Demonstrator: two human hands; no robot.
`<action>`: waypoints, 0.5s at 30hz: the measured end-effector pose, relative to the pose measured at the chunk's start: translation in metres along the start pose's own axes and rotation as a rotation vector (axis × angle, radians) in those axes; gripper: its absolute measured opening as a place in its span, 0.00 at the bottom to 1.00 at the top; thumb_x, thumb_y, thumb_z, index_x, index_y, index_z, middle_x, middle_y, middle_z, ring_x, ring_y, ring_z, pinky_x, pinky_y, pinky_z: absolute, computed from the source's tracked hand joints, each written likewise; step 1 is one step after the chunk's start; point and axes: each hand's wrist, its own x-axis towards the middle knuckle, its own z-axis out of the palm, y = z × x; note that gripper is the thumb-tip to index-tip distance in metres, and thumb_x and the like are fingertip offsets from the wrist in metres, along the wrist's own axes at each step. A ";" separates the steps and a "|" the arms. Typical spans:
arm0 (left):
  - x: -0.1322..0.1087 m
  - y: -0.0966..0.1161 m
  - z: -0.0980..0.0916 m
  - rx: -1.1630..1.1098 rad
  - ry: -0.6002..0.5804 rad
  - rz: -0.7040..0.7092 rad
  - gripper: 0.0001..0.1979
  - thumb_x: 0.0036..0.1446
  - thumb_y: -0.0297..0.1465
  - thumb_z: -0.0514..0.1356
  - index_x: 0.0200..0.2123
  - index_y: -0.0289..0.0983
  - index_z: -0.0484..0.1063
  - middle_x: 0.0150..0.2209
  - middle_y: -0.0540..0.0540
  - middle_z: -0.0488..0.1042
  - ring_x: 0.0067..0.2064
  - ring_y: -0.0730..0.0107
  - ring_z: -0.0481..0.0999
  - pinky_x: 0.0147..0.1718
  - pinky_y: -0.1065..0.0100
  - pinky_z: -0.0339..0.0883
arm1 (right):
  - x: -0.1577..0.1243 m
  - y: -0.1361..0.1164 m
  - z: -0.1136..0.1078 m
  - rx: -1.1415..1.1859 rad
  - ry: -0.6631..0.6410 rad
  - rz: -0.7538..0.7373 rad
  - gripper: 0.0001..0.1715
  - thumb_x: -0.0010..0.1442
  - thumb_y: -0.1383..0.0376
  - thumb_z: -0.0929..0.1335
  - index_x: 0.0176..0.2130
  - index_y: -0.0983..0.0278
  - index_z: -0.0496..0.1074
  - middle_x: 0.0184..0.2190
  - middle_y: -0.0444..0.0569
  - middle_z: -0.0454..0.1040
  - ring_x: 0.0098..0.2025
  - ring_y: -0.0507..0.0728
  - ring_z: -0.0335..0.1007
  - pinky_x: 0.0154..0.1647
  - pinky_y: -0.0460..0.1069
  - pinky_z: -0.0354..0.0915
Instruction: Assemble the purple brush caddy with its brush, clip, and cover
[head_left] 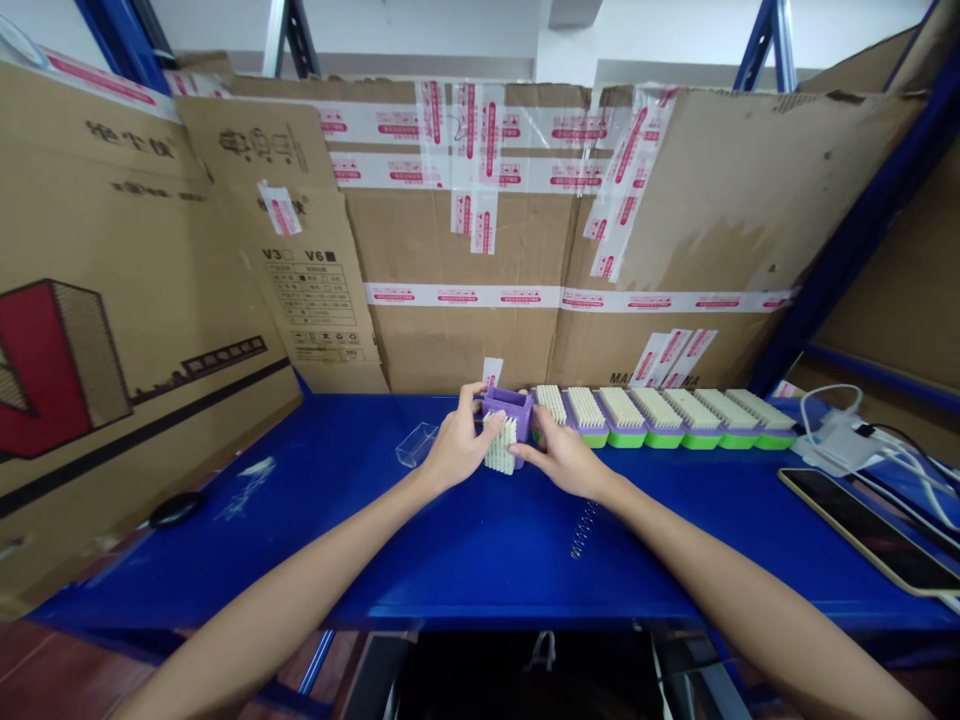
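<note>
Both my hands meet over the middle of the blue table (450,540). My left hand (456,448) is closed round a purple brush (507,404) with a hollow back, its white bristles facing me. My right hand (564,458) grips the same brush from the right, fingers pinched against the bristle side. Just right of it a row of several brushes (660,416) with white bristles up and green and purple bodies lies along the back of the table.
Taped cardboard sheets (465,240) wall in the back and left. A small clear plastic piece (415,444) lies left of my hands and a metal spring (583,528) near my right wrist. A phone (870,528), white cables (847,430) and a black disc (172,510) also lie there.
</note>
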 end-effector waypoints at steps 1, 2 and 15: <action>0.000 0.001 0.000 0.002 0.003 0.000 0.27 0.76 0.47 0.64 0.69 0.43 0.62 0.57 0.37 0.88 0.50 0.49 0.92 0.51 0.51 0.83 | 0.000 0.000 0.000 -0.006 -0.003 0.004 0.38 0.77 0.43 0.71 0.71 0.62 0.63 0.31 0.45 0.79 0.31 0.62 0.78 0.34 0.54 0.68; 0.000 0.001 0.000 0.008 0.007 0.001 0.28 0.74 0.46 0.65 0.69 0.43 0.62 0.57 0.37 0.88 0.51 0.49 0.91 0.52 0.50 0.83 | 0.000 0.000 0.000 -0.011 -0.006 0.008 0.38 0.77 0.43 0.71 0.71 0.63 0.63 0.31 0.45 0.79 0.31 0.62 0.79 0.34 0.54 0.68; -0.003 -0.005 0.002 0.171 -0.038 0.041 0.45 0.63 0.37 0.69 0.79 0.42 0.55 0.64 0.35 0.83 0.61 0.42 0.86 0.62 0.43 0.78 | 0.001 0.002 -0.002 -0.032 -0.009 0.001 0.38 0.77 0.43 0.71 0.71 0.63 0.62 0.33 0.46 0.81 0.32 0.62 0.79 0.35 0.53 0.67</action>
